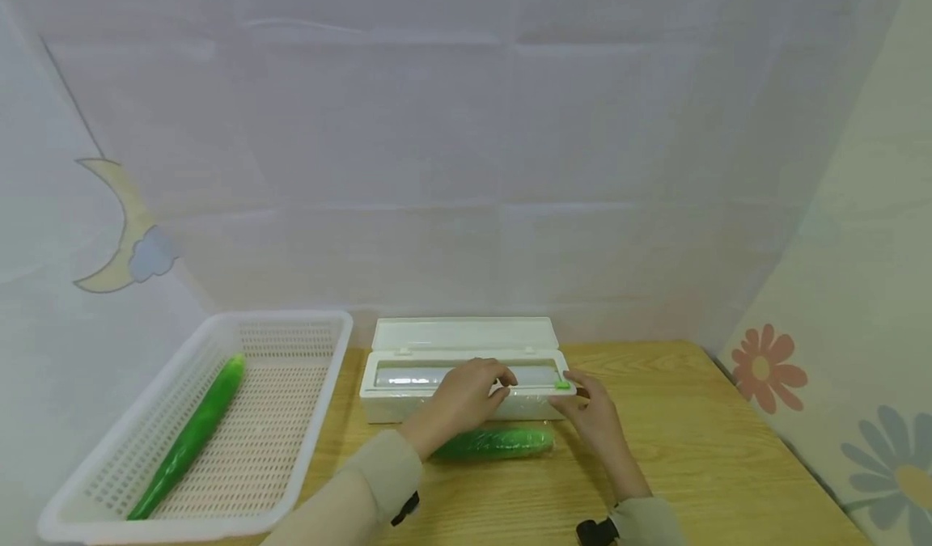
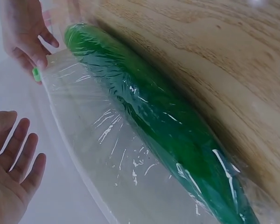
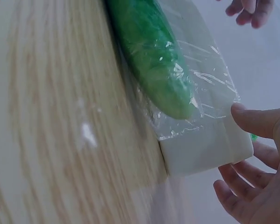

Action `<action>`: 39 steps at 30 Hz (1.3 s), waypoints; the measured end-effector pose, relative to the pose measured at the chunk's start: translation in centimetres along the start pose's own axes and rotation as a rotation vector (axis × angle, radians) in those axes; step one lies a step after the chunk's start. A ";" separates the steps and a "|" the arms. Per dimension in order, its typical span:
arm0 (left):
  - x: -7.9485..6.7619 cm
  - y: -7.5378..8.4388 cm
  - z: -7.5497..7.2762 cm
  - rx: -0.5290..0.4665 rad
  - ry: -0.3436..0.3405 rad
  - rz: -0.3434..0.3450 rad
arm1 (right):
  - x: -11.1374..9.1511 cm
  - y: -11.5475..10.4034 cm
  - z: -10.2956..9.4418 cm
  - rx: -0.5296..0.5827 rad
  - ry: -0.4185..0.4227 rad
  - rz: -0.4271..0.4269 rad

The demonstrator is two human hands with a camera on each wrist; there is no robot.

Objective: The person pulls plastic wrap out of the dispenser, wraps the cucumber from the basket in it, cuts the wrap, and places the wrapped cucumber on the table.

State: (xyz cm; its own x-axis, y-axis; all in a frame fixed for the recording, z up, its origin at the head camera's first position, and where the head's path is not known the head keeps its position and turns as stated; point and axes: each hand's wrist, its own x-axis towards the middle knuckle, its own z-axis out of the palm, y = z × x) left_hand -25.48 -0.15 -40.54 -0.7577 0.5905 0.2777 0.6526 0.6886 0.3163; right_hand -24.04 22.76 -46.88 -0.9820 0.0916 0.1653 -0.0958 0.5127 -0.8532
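A white cling film dispenser box (image 1: 466, 407) stands on the table with its lid raised, a roll of film (image 1: 415, 376) inside. In front of it lies a green cucumber (image 1: 502, 442), covered by clear film that runs up the box's front in the left wrist view. My left hand (image 1: 466, 392) hovers over the box, fingers loosely bent and nothing held. At the box's right end, beside the green slider (image 1: 562, 385), my right hand (image 1: 593, 416) grips the corner. Its thumb (image 3: 254, 119) is on the front edge, with the other fingers round the end.
A white plastic basket (image 1: 338, 384) stands at the left with another long green cucumber (image 1: 191, 433) in it. Behind the wooden table (image 1: 699, 449) hangs a pale cloth wall (image 1: 466, 166).
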 end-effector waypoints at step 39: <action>5.7 3.3 6.3 0.032 0.033 -0.081 | -0.2 0.9 0.1 0.092 0.018 0.054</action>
State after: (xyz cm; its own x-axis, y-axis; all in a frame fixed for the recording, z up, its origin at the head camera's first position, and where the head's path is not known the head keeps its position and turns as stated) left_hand -27.62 8.14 -43.64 -0.8069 0.5187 0.2828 0.5886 0.7468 0.3097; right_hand -23.90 23.17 -47.75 -0.9831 0.1325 0.1261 -0.0583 0.4265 -0.9026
